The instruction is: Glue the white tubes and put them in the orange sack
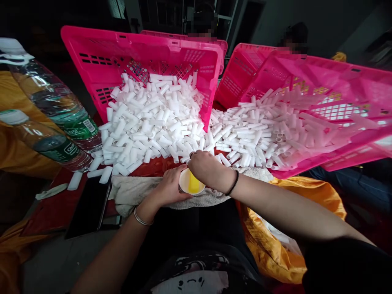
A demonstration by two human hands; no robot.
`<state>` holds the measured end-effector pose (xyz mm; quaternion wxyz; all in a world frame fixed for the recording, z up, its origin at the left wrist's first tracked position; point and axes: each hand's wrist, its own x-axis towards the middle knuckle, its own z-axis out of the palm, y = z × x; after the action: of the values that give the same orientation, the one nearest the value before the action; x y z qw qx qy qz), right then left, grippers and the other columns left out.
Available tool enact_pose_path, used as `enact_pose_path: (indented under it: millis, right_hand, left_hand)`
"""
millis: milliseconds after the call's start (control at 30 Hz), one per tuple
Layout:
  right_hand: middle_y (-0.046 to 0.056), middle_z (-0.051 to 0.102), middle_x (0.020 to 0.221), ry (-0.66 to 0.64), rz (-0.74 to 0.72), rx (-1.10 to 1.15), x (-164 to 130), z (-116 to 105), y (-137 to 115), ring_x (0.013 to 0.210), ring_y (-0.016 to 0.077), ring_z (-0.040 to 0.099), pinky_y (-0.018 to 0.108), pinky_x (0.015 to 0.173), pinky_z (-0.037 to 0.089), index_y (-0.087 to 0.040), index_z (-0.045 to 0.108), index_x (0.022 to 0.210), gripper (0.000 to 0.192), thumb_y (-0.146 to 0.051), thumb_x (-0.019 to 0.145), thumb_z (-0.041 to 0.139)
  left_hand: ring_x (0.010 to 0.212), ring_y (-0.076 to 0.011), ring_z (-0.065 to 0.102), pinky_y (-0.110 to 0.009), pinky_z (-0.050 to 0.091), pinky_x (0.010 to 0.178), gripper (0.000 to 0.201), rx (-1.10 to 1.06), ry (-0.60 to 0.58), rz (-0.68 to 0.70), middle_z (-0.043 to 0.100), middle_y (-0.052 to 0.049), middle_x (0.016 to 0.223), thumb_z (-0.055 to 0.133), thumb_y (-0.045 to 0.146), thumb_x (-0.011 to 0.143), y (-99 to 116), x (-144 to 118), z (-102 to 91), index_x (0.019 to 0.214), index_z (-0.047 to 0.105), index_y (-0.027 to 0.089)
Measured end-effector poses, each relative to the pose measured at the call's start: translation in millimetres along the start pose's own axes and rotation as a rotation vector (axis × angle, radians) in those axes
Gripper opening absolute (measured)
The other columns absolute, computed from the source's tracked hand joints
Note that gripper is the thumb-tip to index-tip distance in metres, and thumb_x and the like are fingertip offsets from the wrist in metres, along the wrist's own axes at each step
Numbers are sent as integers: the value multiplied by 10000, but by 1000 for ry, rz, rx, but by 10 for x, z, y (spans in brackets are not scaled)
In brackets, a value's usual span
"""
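- Our left hand (170, 185) wraps around a small white cup (191, 182) of yellow liquid, fingers closed on its wall, holding it on the folded towel (131, 192) at the centre of the frame.
- Our right hand (206, 168) arches over the cup from two o'clock, fingers curled down behind the rim — whether they pinch a tube we cannot tell.
- At twelve o'clock a heap of white tubes (153, 118) spills from a tipped pink crate (134, 61); a second pink crate (321, 106) at two o'clock spills more.
- We judge the step to be work at the cup, likely dipping a tube (the liquid looks like glue); the next move calls for a steady cup and one tube singled out — not a handful.
- Two water bottles (58, 114) lie at nine o'clock, a dark phone (90, 206) at eight.
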<state>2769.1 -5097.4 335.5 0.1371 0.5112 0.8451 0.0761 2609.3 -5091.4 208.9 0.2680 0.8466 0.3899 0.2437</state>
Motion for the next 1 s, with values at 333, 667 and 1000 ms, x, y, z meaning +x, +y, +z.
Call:
enact_pose_path:
  millis: [333, 667, 1000]
  right_hand:
    - [206, 655, 1142, -124, -48, -53, -40, 55, 32, 1043, 302, 623, 380, 823, 531, -48, 642, 1166, 317, -73, 944, 418]
    - [221, 681, 1034, -65, -77, -50, -130, 197, -180, 992, 309, 623, 366, 724, 520, -47, 686, 1082, 308, -49, 915, 428]
    - [146, 712, 952, -44, 147, 368, 46, 348, 225, 901, 225, 653, 290, 764, 453, -109, 711, 912, 224, -89, 869, 493]
  left_hand:
    - [1335, -419, 458, -592, 350, 1114, 1076, -22, 15, -18, 472, -195, 1475, 924, 436, 516, 21, 7, 14, 1416, 390, 188]
    - [1306, -397, 492, -573, 378, 1103, 1027, 2, 15, -43, 526, -191, 1411, 904, 437, 543, 32, -17, 25, 1397, 403, 166]
    - [1255, -382, 532, -565, 401, 1077, 990, 28, 40, -5, 558, -169, 1362, 895, 463, 566, 53, -24, 12, 1384, 402, 200]
